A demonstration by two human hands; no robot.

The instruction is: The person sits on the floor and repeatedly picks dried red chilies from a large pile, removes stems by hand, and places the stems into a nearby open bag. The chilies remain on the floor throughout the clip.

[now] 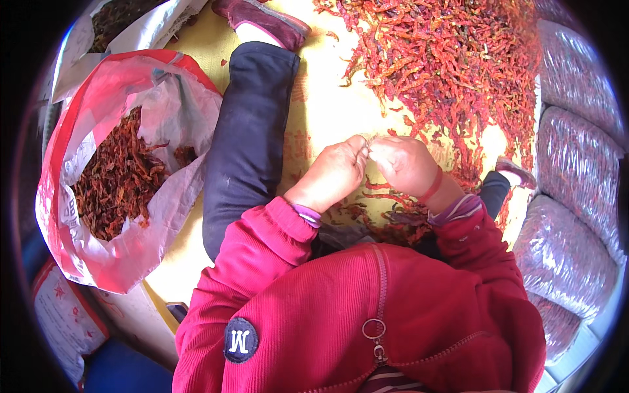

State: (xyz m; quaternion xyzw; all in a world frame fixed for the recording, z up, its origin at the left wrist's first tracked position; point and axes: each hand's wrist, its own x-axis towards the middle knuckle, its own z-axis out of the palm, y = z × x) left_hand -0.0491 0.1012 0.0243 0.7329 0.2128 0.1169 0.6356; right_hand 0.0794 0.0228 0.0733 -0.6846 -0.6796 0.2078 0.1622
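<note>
My left hand (pixel 339 164) and my right hand (pixel 405 164) meet fingertip to fingertip in front of me. Both pinch a small, thin, pale piece (pixel 367 146) between them; glare and the fingers hide what it is. A red band circles my right wrist. Below the hands, loose dried red chilies (pixel 378 196) lie on the yellow sheet (pixel 319 113) between my legs. Beyond my right hand spreads a large heap of dried red chilies (pixel 442 64).
On the left, past my outstretched leg (pixel 250 132), a red and white woven sack (pixel 54 211) gapes with darker chili pieces (pixel 118 182) inside. Another sack (pixel 142 34) stands behind it. Clear plastic bags packed with chilies (pixel 575 147) line the right side.
</note>
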